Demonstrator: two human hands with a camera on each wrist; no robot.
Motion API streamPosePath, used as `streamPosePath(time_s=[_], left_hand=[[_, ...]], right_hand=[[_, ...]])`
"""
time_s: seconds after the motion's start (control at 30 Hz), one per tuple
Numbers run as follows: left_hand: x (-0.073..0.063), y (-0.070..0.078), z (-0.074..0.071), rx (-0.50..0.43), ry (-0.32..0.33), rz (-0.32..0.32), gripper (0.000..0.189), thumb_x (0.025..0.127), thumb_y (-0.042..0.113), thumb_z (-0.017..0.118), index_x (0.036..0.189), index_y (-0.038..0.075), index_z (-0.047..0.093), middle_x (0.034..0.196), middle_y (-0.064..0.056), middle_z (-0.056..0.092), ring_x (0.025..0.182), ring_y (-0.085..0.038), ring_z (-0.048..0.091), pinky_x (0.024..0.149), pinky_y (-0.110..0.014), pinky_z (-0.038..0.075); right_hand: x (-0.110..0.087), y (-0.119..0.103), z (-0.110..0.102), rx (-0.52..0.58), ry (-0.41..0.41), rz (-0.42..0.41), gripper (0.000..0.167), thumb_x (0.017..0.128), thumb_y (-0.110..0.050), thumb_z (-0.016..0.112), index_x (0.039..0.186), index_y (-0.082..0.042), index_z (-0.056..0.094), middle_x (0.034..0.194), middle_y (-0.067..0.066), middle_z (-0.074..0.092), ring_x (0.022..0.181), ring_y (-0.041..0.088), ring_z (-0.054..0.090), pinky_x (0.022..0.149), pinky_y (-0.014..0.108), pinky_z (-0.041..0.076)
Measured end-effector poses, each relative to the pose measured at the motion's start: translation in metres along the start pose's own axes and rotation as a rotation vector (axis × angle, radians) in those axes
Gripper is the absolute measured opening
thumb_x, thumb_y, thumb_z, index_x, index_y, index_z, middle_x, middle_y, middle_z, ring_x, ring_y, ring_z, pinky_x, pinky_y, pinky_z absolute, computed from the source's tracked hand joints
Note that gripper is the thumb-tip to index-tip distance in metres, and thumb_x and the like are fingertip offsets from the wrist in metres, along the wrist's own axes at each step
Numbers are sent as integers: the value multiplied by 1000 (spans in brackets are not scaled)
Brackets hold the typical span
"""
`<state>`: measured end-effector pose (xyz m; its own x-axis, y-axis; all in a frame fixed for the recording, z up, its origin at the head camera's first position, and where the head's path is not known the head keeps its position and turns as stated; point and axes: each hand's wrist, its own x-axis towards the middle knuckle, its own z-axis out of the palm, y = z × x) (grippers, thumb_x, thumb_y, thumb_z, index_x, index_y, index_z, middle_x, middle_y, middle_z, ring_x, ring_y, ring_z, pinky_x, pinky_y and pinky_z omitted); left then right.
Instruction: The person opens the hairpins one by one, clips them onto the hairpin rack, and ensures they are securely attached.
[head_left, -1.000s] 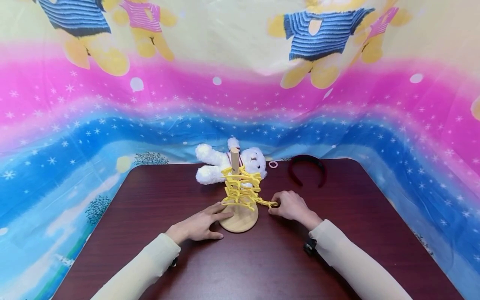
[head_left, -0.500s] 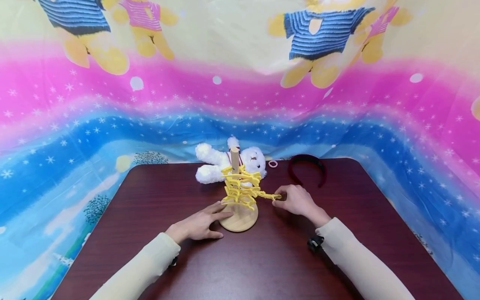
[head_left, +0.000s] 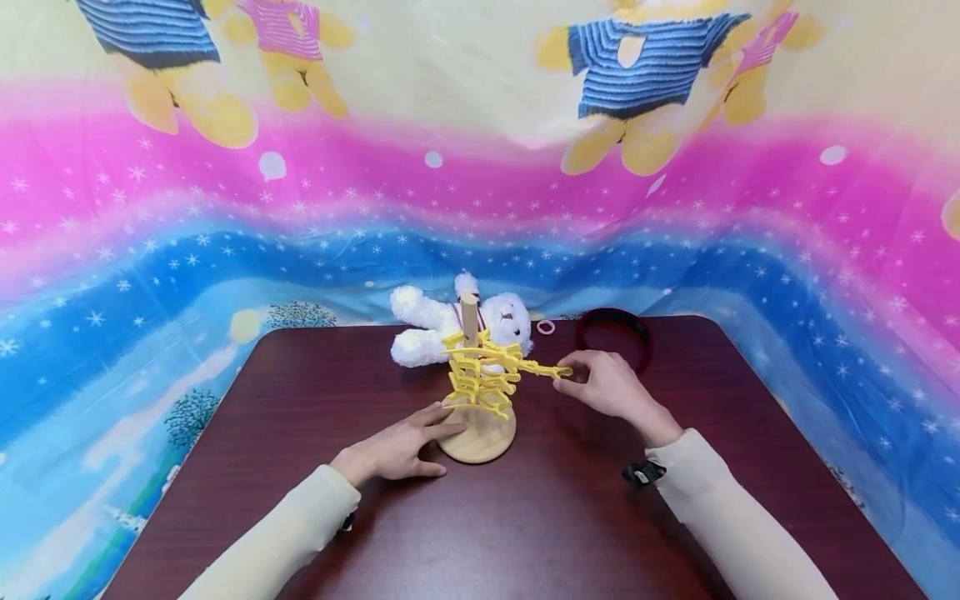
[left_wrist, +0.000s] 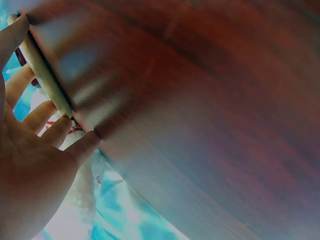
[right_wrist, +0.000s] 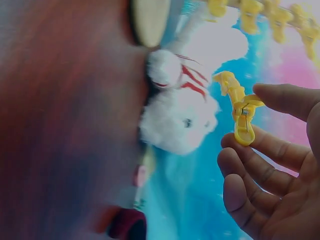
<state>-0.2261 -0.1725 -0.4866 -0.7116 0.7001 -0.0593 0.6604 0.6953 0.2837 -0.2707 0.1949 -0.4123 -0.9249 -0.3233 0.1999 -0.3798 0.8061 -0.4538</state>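
Observation:
A wooden stand with a round base [head_left: 480, 442] and an upright post [head_left: 470, 321] bears several tiers of yellow pieces [head_left: 480, 385]. My left hand [head_left: 397, 450] rests at the left of the base, its fingers fairly straight; in the left wrist view the fingertips touch the base's rim [left_wrist: 47, 82]. To the right of the stand, my right hand [head_left: 611, 387] pinches a yellow spring clip [right_wrist: 243, 117] by its handles between thumb and index finger. A small metal spring shows in the clip. Its far end overlaps the upper yellow pieces in the head view.
A white plush bear [head_left: 510, 321] lies on its side behind the stand. Right of it are a small pink ring [head_left: 546, 327] and a dark red headband [head_left: 615, 315]. All stand on a dark red-brown table [head_left: 315, 392], with a patterned cloth [head_left: 360, 200] behind.
My right hand has moved farther back, up and slightly right, bringing the yellow clip from beside the lower tiers to the upper tiers. My left hand has stayed at the base.

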Motion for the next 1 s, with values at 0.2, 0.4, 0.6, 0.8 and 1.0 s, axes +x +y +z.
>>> streamPosePath(time_s=[0.2, 0.4, 0.6, 0.8, 1.0], left_hand=[[-1, 1, -1, -8, 4, 1, 73, 91, 43, 72, 154, 31, 39, 163, -15, 28, 153, -36, 22, 117, -49, 37], [-1, 1, -1, -14, -4, -8, 72, 91, 44, 71, 154, 30, 39, 164, -14, 27, 154, -35, 21, 117, -49, 36], [-1, 2, -1, -14, -1, 0, 72, 91, 42, 71, 154, 27, 40, 163, -15, 28, 154, -34, 21, 117, -49, 36], [0, 3, -1, -14, -5, -4, 72, 91, 42, 71, 154, 29, 40, 163, -15, 28, 154, -35, 21, 117, -49, 36], [-1, 2, 0, -21, -5, -8, 72, 91, 42, 71, 154, 30, 39, 164, -14, 28, 154, -35, 21, 117, -50, 36]], right_hand=[[-2, -8, -20, 6, 61, -53, 30, 85, -36, 78, 109, -19, 76, 93, -2, 72, 79, 11, 65, 72, 32, 52], [-4, -17, -38, 13, 86, -75, 30, 87, -36, 76, 111, -18, 75, 94, -1, 73, 82, 12, 67, 72, 31, 53], [-8, -27, -52, 20, 125, -83, 28, 88, -34, 77, 111, -18, 75, 94, 1, 72, 80, 14, 68, 71, 33, 55], [-12, -36, -62, 15, 150, -90, 27, 88, -33, 77, 112, -21, 75, 92, -3, 70, 80, 12, 66, 73, 33, 54], [-17, -44, -69, 26, 170, -140, 24, 89, -31, 77, 112, -24, 75, 90, -7, 69, 79, 8, 64, 70, 28, 54]])
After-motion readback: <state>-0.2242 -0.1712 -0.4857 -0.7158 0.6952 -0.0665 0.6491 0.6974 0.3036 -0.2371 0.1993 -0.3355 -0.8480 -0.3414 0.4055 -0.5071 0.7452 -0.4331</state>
